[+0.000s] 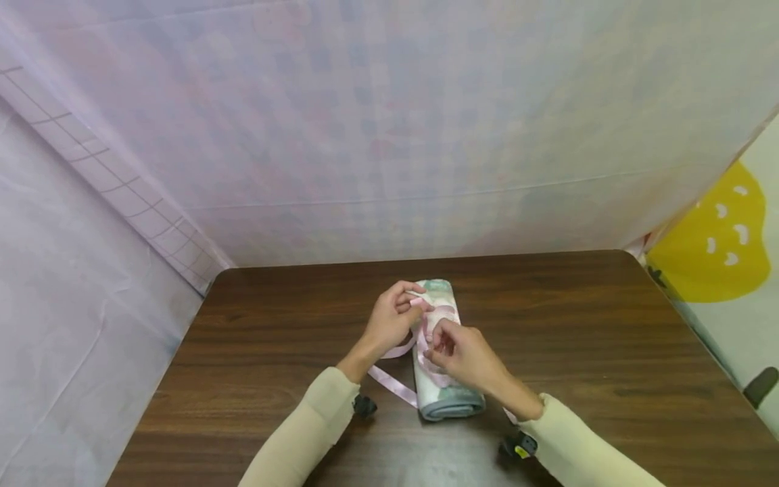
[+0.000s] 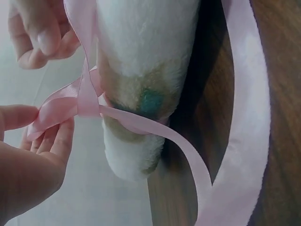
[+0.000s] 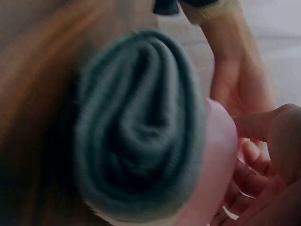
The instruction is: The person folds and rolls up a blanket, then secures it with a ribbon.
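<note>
Ribbon being tied round a rolled towel

Left hand (image 1: 389, 321) and right hand (image 1: 462, 353) each pinch the pink ribbon (image 1: 398, 389) over the rolled towel (image 1: 447, 399) on the worktop (image 1: 608, 352); no readable writing.

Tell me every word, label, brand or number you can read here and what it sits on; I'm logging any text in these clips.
No readable text in any view.
The rolled towel shows only a printed pattern, no letters.
The pink ribbon is plain.
The backdrop sheets carry faint checks and grid lines, no words.
The yellow shape at the right bears white marks, not letters.
A small yellow tag at the right wrist is too small to read.
</note>
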Demonstrator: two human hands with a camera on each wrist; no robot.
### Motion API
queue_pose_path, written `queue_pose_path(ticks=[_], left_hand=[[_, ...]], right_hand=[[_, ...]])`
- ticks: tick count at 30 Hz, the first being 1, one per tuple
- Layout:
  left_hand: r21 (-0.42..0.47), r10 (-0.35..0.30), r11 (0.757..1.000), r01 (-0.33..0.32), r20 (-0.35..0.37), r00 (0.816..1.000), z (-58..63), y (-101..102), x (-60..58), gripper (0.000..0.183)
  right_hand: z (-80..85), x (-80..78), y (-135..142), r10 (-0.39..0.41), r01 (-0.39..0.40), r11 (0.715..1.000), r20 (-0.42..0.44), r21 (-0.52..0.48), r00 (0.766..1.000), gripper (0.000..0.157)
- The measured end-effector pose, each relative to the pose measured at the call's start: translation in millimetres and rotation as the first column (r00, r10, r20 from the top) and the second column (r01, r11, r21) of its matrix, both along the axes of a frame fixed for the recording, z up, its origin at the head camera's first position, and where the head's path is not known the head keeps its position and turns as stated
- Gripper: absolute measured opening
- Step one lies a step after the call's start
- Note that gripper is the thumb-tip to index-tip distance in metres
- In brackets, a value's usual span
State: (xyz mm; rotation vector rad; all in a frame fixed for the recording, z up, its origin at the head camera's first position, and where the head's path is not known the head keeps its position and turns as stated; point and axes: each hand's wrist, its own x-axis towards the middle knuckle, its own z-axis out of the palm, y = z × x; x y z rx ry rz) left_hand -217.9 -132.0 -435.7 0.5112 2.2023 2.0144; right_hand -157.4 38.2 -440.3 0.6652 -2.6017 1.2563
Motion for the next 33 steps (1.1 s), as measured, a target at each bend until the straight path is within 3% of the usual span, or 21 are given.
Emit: queue_pose_path(ticks=[7,13,22,26,33], left_hand=[[0.097,-0.034,0.995,0.028,0.061,0.998,-3.7,0.8,-1.0,0.031],[0.125,-0.062,0.991,0.058,0.031,0.998,-4.7,-1.4,-1.0,0.029],[-0.039,-0.075,0.997,0.070,-0.132,0.988,-10.9,-5.9,1.4,0.026],[-0.146,-0.077,0.988,0.045,-0.227,0.971,-12.1,-6.1,3.2,0.022],[-0.286,-0.111,0.958,0.001,-0.367,0.924,-16.2,-3.3,5.2,0.022]], right_hand=[[-5.9,15.3,-2.2,0.131,-0.130,0.989,-0.003,0.065,0.991,0.032],[-1.3,13.6,15.6,0.132,-0.132,0.991,0.074,-0.003,0.988,0.028],[7.7,0.3,57.6,0.063,-0.040,0.992,0.193,-0.123,0.979,0.018],[8.2,-3.2,75.5,0.002,0.026,0.993,0.234,-0.115,0.972,0.016],[3.3,-5.0,96.3,-0.077,0.101,0.992,0.262,-0.079,0.962,0.012]])
